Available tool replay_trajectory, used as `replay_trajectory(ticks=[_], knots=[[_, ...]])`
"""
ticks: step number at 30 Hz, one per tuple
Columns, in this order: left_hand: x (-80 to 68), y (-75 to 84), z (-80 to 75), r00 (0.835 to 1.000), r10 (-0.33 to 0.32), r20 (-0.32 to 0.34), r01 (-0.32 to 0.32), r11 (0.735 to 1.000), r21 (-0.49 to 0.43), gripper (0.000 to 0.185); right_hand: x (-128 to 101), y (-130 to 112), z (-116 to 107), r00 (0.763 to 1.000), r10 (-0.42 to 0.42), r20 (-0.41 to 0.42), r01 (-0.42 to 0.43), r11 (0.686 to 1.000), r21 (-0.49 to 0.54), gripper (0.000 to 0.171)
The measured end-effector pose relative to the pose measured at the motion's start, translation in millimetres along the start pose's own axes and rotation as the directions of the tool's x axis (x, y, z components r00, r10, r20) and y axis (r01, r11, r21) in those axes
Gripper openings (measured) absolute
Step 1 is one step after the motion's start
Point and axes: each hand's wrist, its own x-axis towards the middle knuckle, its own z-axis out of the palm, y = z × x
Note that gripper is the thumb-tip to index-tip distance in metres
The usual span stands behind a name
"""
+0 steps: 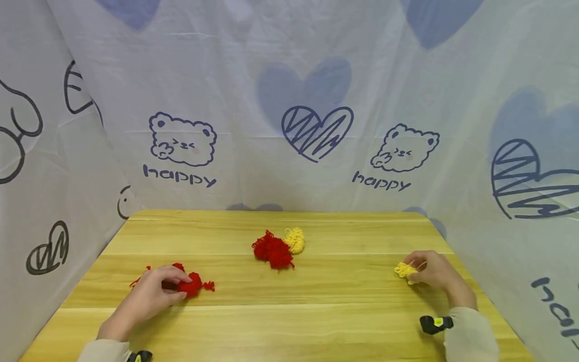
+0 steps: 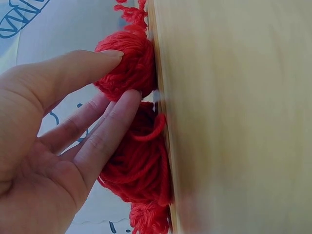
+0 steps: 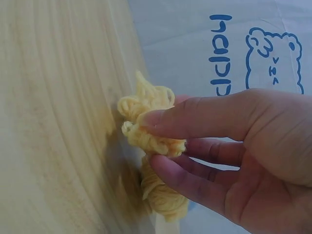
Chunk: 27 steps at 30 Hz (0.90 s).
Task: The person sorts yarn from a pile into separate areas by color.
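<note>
At the table's left, my left hand (image 1: 153, 294) pinches a small red yarn ball (image 1: 192, 286) between thumb and fingers; a short tuft sticks out from its right end. Beside it lies a second red yarn bundle (image 2: 141, 168), touched or nearly touched by the fingers and partly hidden by my hand in the head view. Over on the right side, my right hand (image 1: 433, 274) pinches a loopy yellow yarn bundle (image 3: 151, 126) by thumb and fingertips. Another yellow yarn bundle (image 3: 165, 197) shows just past the fingers in the right wrist view.
Near the back middle of the wooden table (image 1: 316, 327) lie a red yarn clump (image 1: 273, 251) and a yellow yarn ball (image 1: 295, 240), touching or nearly so. A pale printed curtain (image 1: 253, 176) hangs behind the table and along both sides.
</note>
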Motion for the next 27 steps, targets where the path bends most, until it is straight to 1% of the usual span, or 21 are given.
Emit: replay_trajectory(ticks=[4,11,15,21,27], knots=[[0.3,0.4,0.6,1.0,-0.011,-0.003,0.011,1.0,0.008,0.025,-0.1,-0.7,-1.3,0.999,0.033,-0.001,-0.033,0.999,-0.014,0.03],[-0.8,-0.6,0.7,1.0,0.01,-0.005,-0.01,1.0,0.0,0.025,-1.9,-3.6,-7.4,0.999,0.044,-0.008,-0.044,0.997,-0.056,0.03],[-0.2,-0.7,0.1,1.0,0.005,-0.01,-0.005,1.0,0.008,0.025,-2.0,-2.7,-9.7,0.998,0.061,-0.001,-0.061,0.995,-0.081,0.03],[0.2,-0.4,0.2,1.0,0.003,-0.013,-0.003,1.0,0.018,0.025,0.2,2.2,-7.9,0.997,0.079,-0.017,-0.08,0.99,-0.119,0.031],[0.4,-1.3,1.1,1.0,-0.004,-0.006,0.004,1.0,0.02,0.026,-0.7,6.3,-6.2,0.996,0.093,-0.018,-0.094,0.988,-0.124,0.033]])
